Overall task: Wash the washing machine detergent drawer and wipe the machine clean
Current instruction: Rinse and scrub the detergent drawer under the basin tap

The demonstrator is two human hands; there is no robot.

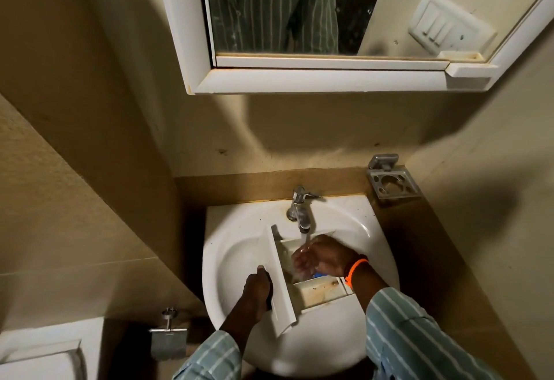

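The white detergent drawer [311, 288] lies in the white sink [227, 248], its front panel to the left. Brown stains mark its near compartment. My left hand [257, 285] grips the front panel from the left side. My right hand [320, 257] is inside the drawer's middle compartment, under water running from the chrome tap [301, 209]. A small blue part shows just under my right hand. Whether the right hand holds anything is hidden by water and blur.
A mirror cabinet [314, 80] hangs above the sink. A metal holder [392, 183] is fixed to the wall at the right. A toilet paper holder [168, 340] and a toilet cistern [45, 352] are at the lower left. Walls close in on both sides.
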